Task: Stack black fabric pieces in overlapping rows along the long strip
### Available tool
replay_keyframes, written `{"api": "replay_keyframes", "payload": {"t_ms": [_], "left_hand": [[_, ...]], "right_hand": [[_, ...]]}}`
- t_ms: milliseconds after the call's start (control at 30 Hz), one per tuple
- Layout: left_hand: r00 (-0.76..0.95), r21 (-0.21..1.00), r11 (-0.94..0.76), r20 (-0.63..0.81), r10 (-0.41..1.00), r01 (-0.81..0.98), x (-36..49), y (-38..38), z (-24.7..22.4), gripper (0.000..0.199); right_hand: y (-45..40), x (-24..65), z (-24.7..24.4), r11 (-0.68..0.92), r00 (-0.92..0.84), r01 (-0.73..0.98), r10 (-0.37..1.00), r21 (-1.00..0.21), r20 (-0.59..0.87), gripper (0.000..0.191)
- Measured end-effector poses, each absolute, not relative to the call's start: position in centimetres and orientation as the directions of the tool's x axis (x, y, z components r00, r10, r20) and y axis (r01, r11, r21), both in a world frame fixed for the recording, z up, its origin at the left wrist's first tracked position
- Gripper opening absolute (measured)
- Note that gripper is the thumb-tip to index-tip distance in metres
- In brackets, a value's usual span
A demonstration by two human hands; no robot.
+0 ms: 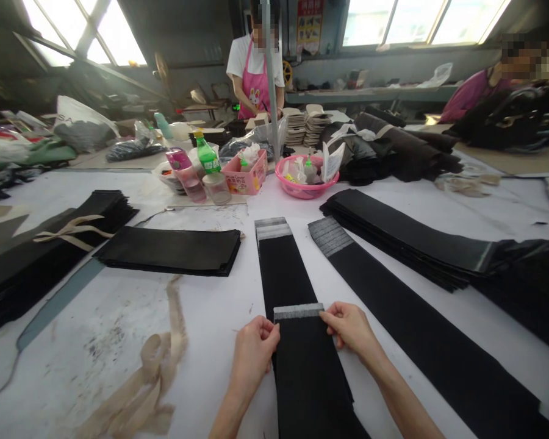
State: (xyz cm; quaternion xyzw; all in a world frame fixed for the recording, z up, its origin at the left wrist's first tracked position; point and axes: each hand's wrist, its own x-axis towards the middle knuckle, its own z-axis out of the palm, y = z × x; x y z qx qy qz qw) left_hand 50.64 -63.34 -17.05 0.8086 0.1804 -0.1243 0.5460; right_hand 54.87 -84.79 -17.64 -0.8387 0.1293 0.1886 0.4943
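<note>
A long black strip of material (308, 366) with a grey band across its far end lies between my hands. My left hand (255, 347) pinches its left edge near that end. At the right corner, my right hand (350, 326) grips the strip between thumb and fingers. Beneath it and reaching farther away is a row of black strips (283, 262) whose staggered far ends show grey bands. To the right, another fanned set of black strips (393, 292) runs diagonally, its grey ends overlapping like steps.
Stacked black pieces (169, 250) lie at left, beside a tied black bundle (50, 250). A beige cloth strip (158, 366) curls at front left. Farther back stand a pink basket (306, 183), a pink box (247, 174) and a green bottle (207, 152). A person in a pink apron (256, 82) stands beyond a pole.
</note>
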Motion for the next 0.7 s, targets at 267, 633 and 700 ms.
{"api": "replay_keyframes", "payload": {"t_ms": [267, 633, 700], "left_hand": [[0.916, 0.834, -0.379, -0.368, 0.16, 0.401, 50.58, -63.31, -16.79, 0.026], [0.924, 0.81, -0.445, -0.339, 0.175, 0.382, 50.55, -63.41, -16.58, 0.024], [0.925, 0.805, -0.455, -0.335, 0.179, 0.379, 50.54, -63.42, -16.55, 0.023]], "right_hand": [[-84.63, 54.85, -17.21, -0.485, 0.894, -0.408, -0.038, -0.773, -0.447, 0.022], [-84.68, 55.14, -17.81, -0.502, 0.887, -0.419, -0.046, -0.757, -0.46, 0.019], [-84.62, 55.2, -17.85, -0.502, 0.885, -0.424, -0.05, -0.754, -0.464, 0.019]]}}
